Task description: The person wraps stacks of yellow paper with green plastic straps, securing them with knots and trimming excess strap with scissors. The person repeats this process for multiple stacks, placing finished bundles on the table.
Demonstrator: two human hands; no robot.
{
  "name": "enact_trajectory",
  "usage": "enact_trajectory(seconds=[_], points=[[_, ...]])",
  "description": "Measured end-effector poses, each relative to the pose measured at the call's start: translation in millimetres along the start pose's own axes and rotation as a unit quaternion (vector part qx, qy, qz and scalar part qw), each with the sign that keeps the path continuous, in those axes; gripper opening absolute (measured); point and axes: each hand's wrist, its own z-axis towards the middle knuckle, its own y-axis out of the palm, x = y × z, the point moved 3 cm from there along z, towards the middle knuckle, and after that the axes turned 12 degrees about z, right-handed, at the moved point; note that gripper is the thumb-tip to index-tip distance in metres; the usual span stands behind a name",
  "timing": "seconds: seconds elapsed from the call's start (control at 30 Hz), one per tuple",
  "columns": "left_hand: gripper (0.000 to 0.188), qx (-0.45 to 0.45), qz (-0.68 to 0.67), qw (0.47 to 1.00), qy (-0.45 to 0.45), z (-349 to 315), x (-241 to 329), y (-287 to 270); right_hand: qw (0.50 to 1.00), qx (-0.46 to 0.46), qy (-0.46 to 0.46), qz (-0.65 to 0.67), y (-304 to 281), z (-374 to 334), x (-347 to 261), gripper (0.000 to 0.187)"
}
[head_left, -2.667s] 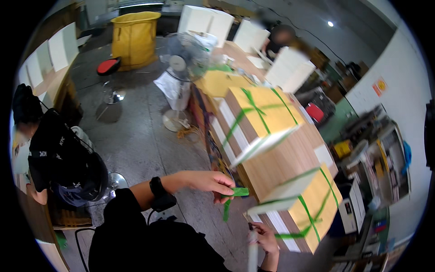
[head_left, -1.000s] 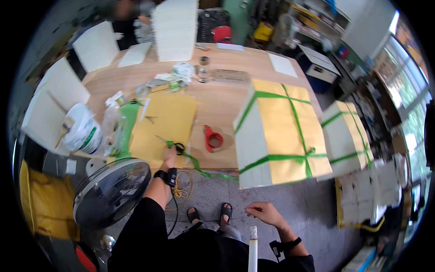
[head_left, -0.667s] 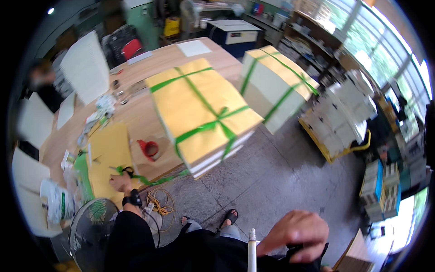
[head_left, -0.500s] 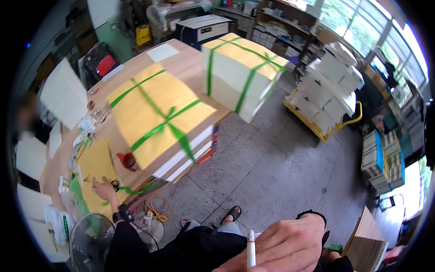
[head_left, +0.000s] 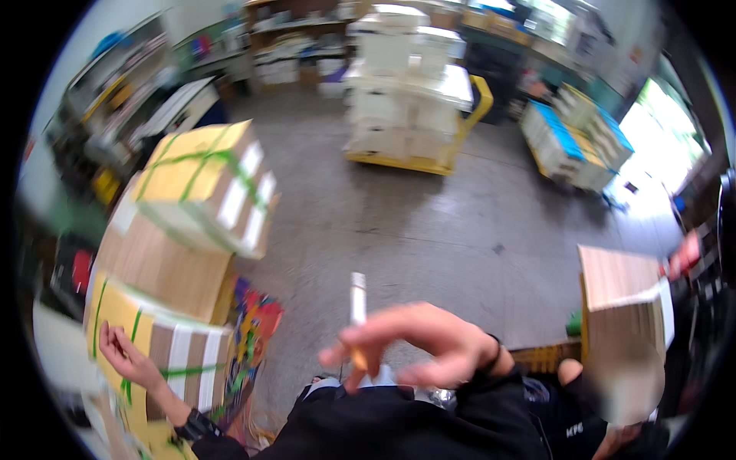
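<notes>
A white cigarette (head_left: 358, 297) with an orange-tan end stands upright between the fingers of my right hand (head_left: 418, 341), held in front of my body and blurred by motion. My left hand (head_left: 132, 359) holds nothing, its fingers loosely bent, at the near paper stack (head_left: 180, 345). Whether it touches that stack cannot be made out. Green strap (head_left: 184, 372) runs around this stack, which has a yellow cover and white and brown layers at its side. Farther along the wooden table (head_left: 165, 261) sits a second strapped stack (head_left: 192, 172) with a yellow cover.
White wrapped bundles (head_left: 383, 107) are piled on a yellow cart (head_left: 418, 165) ahead. Blue-edged stacks (head_left: 553, 132) stand farther right. Close on the right, a person in dark clothing (head_left: 579, 410) is beside a pile of wooden boards (head_left: 617, 276). Colourful material (head_left: 261, 318) lies by the table edge.
The view has swung to the right, bringing the cart to the centre and a person into view. My left hand has come from the yellow sheets to the near stack; my right still holds the cigarette.
</notes>
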Motion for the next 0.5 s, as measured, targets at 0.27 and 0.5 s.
enact_trajectory(seconds=[0.27, 0.5], points=[[0.032, -0.265, -0.199, 0.943, 0.021, -53.6, 90.9, 250.9, 0.879, 0.449, 0.160, 0.014, -193.5, -140.6, 105.0, 0.022], [0.032, -0.419, -0.325, 0.844, 0.085, -71.0, 198.4, 458.3, 0.759, 0.627, 0.162, 0.065, -266.9, -243.6, 127.6, 0.026]])
